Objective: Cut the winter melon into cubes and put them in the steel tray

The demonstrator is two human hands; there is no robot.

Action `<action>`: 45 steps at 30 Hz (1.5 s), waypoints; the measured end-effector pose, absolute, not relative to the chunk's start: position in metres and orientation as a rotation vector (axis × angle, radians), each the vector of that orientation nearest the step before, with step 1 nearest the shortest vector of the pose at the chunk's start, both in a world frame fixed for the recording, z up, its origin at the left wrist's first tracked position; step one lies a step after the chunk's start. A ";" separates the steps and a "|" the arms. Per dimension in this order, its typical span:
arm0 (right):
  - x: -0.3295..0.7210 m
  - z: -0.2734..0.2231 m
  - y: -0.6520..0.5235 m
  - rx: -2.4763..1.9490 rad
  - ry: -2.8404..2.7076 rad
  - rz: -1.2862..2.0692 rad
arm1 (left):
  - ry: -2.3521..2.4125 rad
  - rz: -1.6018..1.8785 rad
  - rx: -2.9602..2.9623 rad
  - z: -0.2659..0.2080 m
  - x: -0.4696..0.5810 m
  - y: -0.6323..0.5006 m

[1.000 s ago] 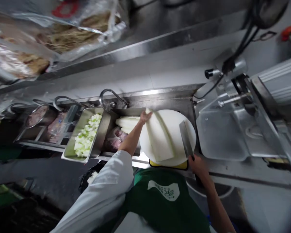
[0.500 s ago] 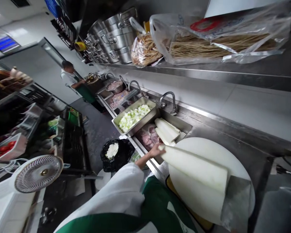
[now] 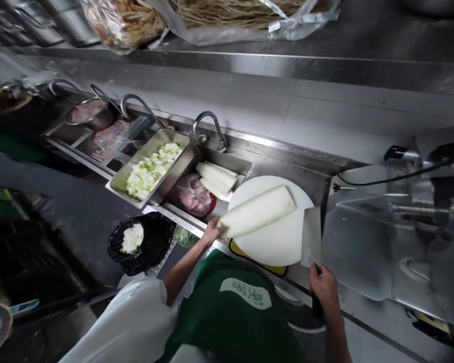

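Note:
My left hand (image 3: 213, 232) grips the near-left end of a long, pale peeled gourd piece (image 3: 259, 212), which lies slantwise on a round white cutting board (image 3: 287, 247). In my right hand (image 3: 324, 285) is the black handle of a cleaver (image 3: 311, 236). Its broad blade is at the board's right edge, apart from the gourd. More peeled gourd pieces (image 3: 217, 177) rest in the sink beside the board, next to a bag of pink meat (image 3: 194, 195). Cut pale-green chunks (image 3: 151, 171) fill part of a steel pan (image 3: 174, 181) left of them.
A black-bagged bin (image 3: 155, 239) with white scraps stands below the sink's front edge. Faucets (image 3: 208, 118) line the wall side. A steel shelf (image 3: 212, 60) with bagged dry goods hangs above. Metal equipment with a cable (image 3: 393, 176) is at right. Part of another person shows far left.
My view has swung right and down, bringing my right hand and the cleaver's handle into sight. The cleaver blade is now apart from the gourd's right end. My left hand still holds the gourd.

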State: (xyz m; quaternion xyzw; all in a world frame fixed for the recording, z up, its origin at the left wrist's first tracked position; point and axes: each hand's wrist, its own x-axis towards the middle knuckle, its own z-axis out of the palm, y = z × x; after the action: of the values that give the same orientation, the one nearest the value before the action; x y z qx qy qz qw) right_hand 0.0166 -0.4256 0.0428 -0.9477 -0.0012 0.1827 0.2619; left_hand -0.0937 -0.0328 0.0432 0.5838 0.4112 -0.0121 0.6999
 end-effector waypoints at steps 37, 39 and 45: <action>0.004 0.041 -0.417 -2.724 0.022 0.471 | -0.554 0.801 2.506 0.182 0.031 -0.058; 0.003 0.036 -0.415 -2.723 0.020 0.459 | -0.949 0.787 2.412 0.147 0.003 -0.095; -0.003 0.029 -0.415 -2.770 0.052 0.522 | -1.111 0.686 2.392 0.060 -0.052 -0.146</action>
State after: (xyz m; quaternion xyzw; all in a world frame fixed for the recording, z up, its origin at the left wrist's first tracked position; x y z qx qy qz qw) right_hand -0.0026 -0.4150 0.0292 -0.9698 0.0182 0.1829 0.1606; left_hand -0.0517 -0.1465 0.0599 0.8588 -0.3988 0.2464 0.2067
